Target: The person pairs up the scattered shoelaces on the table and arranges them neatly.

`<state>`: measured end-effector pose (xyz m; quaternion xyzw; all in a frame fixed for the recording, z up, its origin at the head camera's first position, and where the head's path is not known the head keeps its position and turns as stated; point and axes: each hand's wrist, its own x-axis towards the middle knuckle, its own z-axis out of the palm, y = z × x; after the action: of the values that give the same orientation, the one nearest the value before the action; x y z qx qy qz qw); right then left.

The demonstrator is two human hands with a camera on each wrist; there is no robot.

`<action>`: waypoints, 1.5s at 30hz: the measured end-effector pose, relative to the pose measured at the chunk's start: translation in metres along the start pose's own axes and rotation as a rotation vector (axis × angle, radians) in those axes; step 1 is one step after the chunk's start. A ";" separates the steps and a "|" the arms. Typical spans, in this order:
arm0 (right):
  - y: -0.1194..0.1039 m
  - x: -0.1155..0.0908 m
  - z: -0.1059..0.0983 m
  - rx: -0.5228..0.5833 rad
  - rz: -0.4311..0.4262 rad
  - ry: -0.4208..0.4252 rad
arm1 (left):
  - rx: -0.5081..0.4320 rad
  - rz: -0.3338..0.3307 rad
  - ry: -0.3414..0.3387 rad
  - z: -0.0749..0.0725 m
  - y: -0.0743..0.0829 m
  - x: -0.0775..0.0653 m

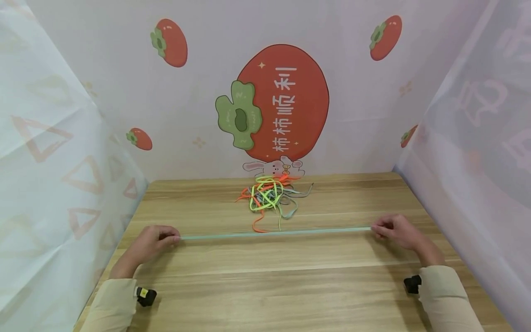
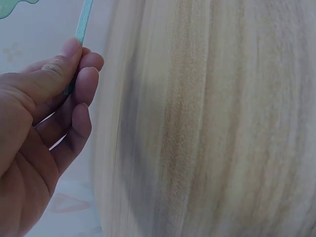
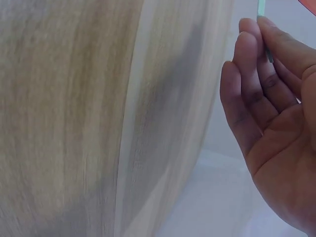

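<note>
A mint-green shoelace (image 1: 307, 232) stretches straight across the wooden table (image 1: 265, 286), held at both ends. My left hand (image 1: 155, 242) pinches one end between thumb and forefinger; in the left wrist view the flat woven lace (image 2: 84, 22) runs up from the fingertips, and a short tip shows below the thumb. The other end is pinched by my right hand (image 1: 396, 230). In the right wrist view the lace (image 3: 261, 7) enters at the thumb tip and its dark end pokes out beneath. Just beyond the taut lace lies a tangled pile of shoelaces (image 1: 269, 196) in neon yellow, orange and grey.
White printed sheets form a back wall (image 1: 191, 101) and side walls (image 1: 45, 152) around the table. A large red persimmon print (image 1: 290, 101) is on the back one. Loose orange and green lace ends trail from the pile toward the stretched lace. Black wrist cameras (image 1: 146, 296) sit at both cuffs.
</note>
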<state>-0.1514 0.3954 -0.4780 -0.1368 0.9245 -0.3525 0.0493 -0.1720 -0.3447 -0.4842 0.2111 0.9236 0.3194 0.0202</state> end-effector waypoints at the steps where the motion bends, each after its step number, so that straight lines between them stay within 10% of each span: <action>1: 0.001 0.000 0.000 0.003 0.012 -0.005 | -0.002 -0.005 -0.005 0.000 0.000 0.000; 45: 0.005 0.018 0.013 -0.239 0.180 0.040 | 0.192 -0.105 -0.074 0.020 0.006 0.033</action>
<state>-0.1677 0.3854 -0.4906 -0.0511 0.9691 -0.2369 0.0456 -0.1966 -0.3152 -0.4932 0.1750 0.9583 0.2202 0.0509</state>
